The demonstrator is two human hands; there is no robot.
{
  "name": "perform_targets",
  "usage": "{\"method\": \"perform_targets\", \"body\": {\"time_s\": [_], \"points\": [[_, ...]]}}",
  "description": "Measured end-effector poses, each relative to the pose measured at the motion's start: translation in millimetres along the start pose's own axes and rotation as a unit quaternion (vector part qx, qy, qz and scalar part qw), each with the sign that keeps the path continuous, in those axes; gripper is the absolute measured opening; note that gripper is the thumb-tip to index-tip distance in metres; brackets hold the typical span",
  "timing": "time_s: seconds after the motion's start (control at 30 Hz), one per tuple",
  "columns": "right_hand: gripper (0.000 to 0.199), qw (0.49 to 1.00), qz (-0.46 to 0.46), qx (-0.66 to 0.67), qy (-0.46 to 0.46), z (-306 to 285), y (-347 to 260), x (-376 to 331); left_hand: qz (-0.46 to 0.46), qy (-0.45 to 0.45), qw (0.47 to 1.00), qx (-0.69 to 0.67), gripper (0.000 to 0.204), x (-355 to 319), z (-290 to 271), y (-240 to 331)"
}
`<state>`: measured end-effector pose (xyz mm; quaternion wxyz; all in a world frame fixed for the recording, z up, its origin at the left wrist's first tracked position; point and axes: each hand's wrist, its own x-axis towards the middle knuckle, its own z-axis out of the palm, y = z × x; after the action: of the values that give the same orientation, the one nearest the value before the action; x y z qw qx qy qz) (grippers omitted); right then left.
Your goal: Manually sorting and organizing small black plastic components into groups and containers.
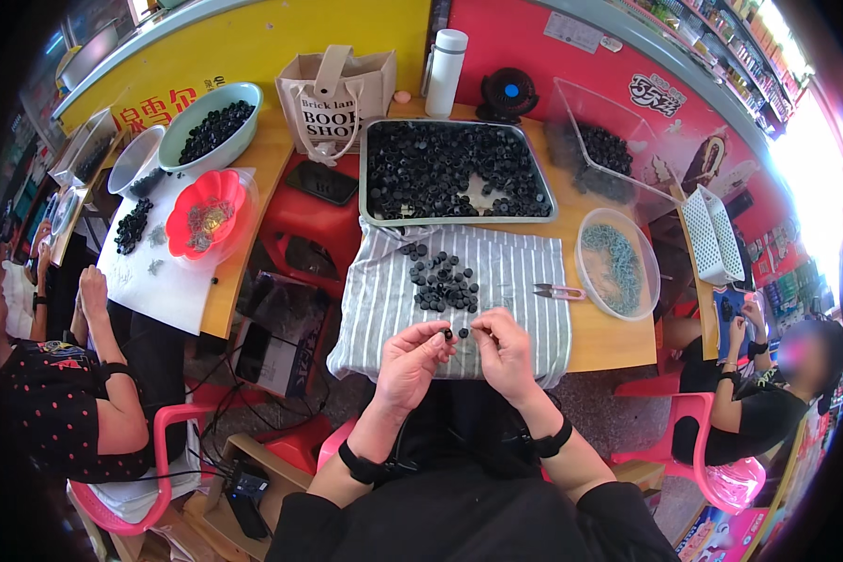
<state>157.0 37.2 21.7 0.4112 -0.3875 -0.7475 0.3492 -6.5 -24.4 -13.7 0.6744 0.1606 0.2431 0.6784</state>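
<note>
My left hand [412,361] pinches a small black round part [447,333] at its fingertips. My right hand [503,348] is held close beside it, fingertips pinched on another small black piece [465,332]. Both hands hover over the near edge of a grey striped cloth [515,281]. A loose pile of the same black parts [443,279] lies on the cloth just beyond my fingers. A metal tray [377,214] filled with many more black parts stands behind the cloth.
Small tweezers [558,291] lie on the cloth at right, beside a clear bowl [590,281] of pale blue rings. A red bowl [183,223], a green bowl [173,150], a paper bag [339,94], a white bottle [445,70] and a small fan [509,94] stand further off. Other people sit left and right.
</note>
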Motion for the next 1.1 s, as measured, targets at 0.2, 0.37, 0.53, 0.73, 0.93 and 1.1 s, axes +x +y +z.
{"method": "perform_targets", "body": {"time_s": [0.2,0.37,0.53,0.73,0.93,1.1], "points": [[0.014,0.997,-0.058,-0.051,0.018,9,6,2,-0.003,-0.005,1.0,-0.004,0.022,1,-2,-1],[0.015,0.995,-0.065,-0.078,0.02,11,6,2,-0.004,-0.004,1.0,-0.006,0.022,0,0,0],[0.013,0.992,-0.078,-0.098,0.02,12,8,1,-0.001,-0.002,1.0,-0.006,0.022,2,0,0],[0.019,0.977,-0.131,-0.166,0.02,16,8,-2,-0.004,-0.005,1.0,-0.008,0.022,1,-1,0],[0.027,0.961,-0.175,-0.212,0.0,15,7,-2,-0.005,0.001,1.0,0.001,0.023,0,-1,0],[0.033,0.953,-0.183,-0.239,-0.017,11,-2,-5,-0.003,-0.006,1.0,-0.005,0.022,1,-1,-2]]}}
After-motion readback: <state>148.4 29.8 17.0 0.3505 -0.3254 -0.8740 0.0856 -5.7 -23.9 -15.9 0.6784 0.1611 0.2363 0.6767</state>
